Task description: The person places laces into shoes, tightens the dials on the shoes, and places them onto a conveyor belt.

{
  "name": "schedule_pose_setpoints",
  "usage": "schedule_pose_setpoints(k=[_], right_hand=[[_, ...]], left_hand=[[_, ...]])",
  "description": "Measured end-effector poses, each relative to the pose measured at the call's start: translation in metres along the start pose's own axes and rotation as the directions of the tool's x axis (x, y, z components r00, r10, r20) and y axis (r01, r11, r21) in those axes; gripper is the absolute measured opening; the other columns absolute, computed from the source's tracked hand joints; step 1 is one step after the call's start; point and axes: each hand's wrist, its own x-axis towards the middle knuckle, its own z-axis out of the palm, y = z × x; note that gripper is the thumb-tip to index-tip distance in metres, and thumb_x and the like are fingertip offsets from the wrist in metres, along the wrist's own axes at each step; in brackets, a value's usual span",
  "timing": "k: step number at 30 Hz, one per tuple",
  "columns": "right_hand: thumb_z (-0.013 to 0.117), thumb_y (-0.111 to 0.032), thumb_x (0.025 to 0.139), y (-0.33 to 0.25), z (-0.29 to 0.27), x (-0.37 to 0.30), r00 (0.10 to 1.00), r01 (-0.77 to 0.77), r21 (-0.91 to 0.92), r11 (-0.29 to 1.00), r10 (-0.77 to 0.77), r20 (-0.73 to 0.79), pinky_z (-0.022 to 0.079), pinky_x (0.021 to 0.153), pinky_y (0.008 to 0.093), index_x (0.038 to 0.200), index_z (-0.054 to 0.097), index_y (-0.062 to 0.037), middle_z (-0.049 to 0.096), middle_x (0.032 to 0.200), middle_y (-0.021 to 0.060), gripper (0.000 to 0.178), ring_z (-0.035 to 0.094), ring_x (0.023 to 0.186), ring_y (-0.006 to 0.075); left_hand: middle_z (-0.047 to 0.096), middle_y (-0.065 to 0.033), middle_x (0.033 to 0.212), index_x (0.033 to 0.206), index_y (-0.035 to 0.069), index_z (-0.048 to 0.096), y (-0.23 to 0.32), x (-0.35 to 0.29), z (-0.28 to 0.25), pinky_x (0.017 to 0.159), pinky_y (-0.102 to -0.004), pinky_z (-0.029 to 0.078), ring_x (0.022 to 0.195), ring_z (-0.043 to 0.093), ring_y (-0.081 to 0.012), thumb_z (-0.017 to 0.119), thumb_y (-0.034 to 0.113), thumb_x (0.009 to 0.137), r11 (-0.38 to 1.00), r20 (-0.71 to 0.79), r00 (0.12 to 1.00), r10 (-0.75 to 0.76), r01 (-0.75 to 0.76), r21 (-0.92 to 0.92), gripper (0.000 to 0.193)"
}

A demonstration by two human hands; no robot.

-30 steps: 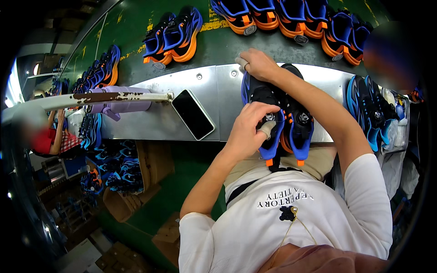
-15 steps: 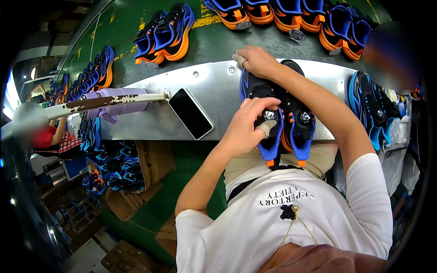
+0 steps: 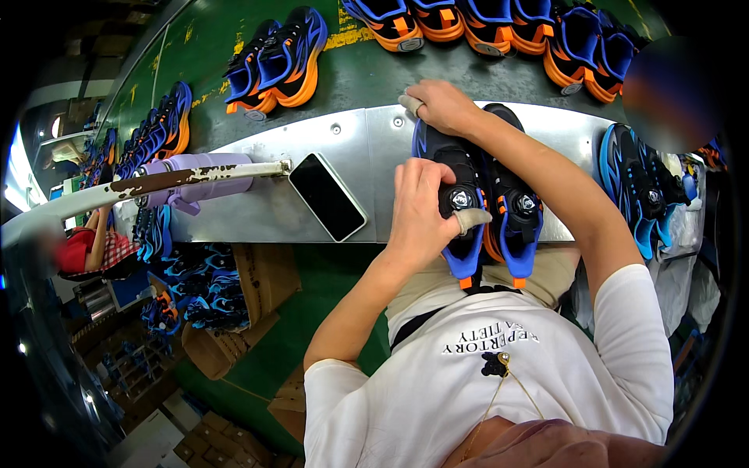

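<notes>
Two dial-fastened sneakers (image 3: 459, 165) lie parallel on the worktop (image 3: 312, 136), heels overhanging its near edge; a tug lapward could tip them off. The left hand (image 3: 421, 207) half-curls around one dial (image 3: 461, 200), the right hand (image 3: 441, 108) bends over that shoe's toe; whether either grips, I cannot tell. Beyond: one smartphone (image 3: 328, 196), two light-blue-trimmed sneakers (image 3: 633, 183), one purple bottle (image 3: 218, 190), eight orange-soled sneakers (image 3: 290, 66); the far-left row (image 3: 160, 125) is too bunched to count.

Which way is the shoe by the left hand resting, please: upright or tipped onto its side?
Upright: the shoe shows its dial and blue-lined opening facing up, with the left hand at the dial.
</notes>
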Motion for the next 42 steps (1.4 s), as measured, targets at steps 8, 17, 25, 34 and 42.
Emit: schedule_pose_setpoints(k=[8, 17, 25, 34, 42], right_hand=[[0.052, -0.033, 0.093, 0.001, -0.001, -0.001, 1.000, 0.005, 0.008, 1.000, -0.005, 0.007, 0.046, 0.080, 0.0490, 0.090, 0.065, -0.0033, 0.063, 0.090, 0.0212, 0.032, 0.058, 0.090, 0.0410], [0.051, -0.034, 0.094, 0.004, 0.000, -0.002, 0.999, 0.051, -0.027, 0.998, -0.051, 0.003, 0.046, 0.079, 0.0488, 0.093, 0.065, -0.0052, 0.062, 0.092, 0.0201, 0.032, 0.058, 0.090, 0.0404], [0.065, -0.036, 0.088, -0.033, -0.089, -0.041, 0.973, -0.137, 0.201, 0.970, 0.093, 0.212, 0.047, 0.069, 0.0384, 0.089, 0.067, -0.0054, 0.059, 0.076, 0.0119, 0.031, 0.060, 0.077, 0.0220], [0.077, -0.023, 0.072, -0.074, -0.092, -0.102, 0.889, -0.007, 0.228, 0.974, -0.099, 0.448, 0.043, 0.066, 0.0380, 0.090, 0.063, 0.0013, 0.050, 0.082, 0.0139, 0.033, 0.053, 0.073, 0.0290], [0.071, -0.014, 0.071, -0.065, -0.099, -0.104, 0.838, -0.041, 0.295, 0.955, -0.128, 0.530, 0.043, 0.066, 0.0359, 0.095, 0.058, 0.0016, 0.048, 0.087, 0.0127, 0.031, 0.053, 0.077, 0.0266]], left_hand=[[0.058, -0.0079, 0.101, 0.091, 0.004, 0.063, -0.027, 0.008, -0.004, 0.084, -0.0329, 0.042, 0.100, 0.051, -0.0249, 0.082, 0.026, 0.069, 0.892, 0.270, 0.945, 0.186, -0.047, -0.450, 0.036], [0.063, -0.0058, 0.107, 0.102, 0.008, 0.067, -0.043, 0.023, -0.005, 0.098, -0.0370, 0.037, 0.111, 0.047, -0.0265, 0.074, 0.018, 0.076, 0.858, 0.283, 0.892, 0.354, -0.189, -0.477, 0.029], [0.061, -0.0141, 0.115, 0.109, 0.000, 0.063, -0.021, -0.071, -0.005, 0.059, -0.0265, 0.049, 0.080, 0.065, -0.0204, 0.052, 0.020, 0.098, 0.603, 0.191, 0.861, -0.471, 0.472, -0.643, 0.025], [0.059, -0.0196, 0.117, 0.118, -0.010, 0.052, 0.019, -0.057, 0.025, 0.073, -0.0335, 0.057, 0.106, 0.064, -0.0296, 0.051, 0.017, 0.098, -0.152, 0.529, 0.663, -0.529, 0.540, -0.828, 0.034], [0.063, -0.0184, 0.110, 0.113, -0.010, 0.056, 0.014, -0.054, 0.044, 0.086, -0.0360, 0.057, 0.105, 0.064, -0.0276, 0.051, 0.014, 0.097, -0.152, 0.510, 0.655, -0.557, 0.523, -0.839, 0.029]])
